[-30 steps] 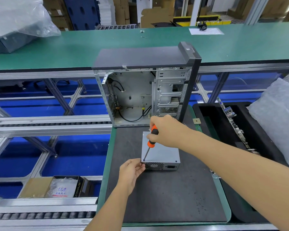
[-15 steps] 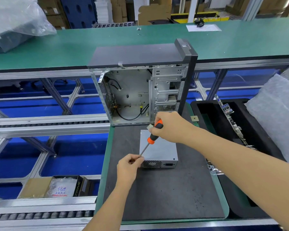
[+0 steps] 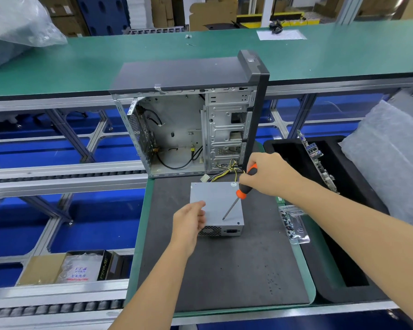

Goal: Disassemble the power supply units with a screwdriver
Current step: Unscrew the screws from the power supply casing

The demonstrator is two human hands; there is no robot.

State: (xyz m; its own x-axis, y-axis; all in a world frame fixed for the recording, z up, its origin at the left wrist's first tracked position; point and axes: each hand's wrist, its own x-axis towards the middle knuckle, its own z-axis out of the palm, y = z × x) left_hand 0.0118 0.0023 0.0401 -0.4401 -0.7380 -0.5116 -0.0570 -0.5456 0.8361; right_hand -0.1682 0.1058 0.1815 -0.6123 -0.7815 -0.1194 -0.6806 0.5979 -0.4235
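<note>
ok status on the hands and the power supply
Right hand grips screwdriver, tip over power supply top. Left hand at its left edge, grip unclear. Nothing in the way.

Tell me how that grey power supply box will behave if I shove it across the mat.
The power supply looks like a rigid metal box lying flat, so it should slide rather than tip. The dark mat looks grippy, likely resisting. Its trailing wires may drag.
</note>
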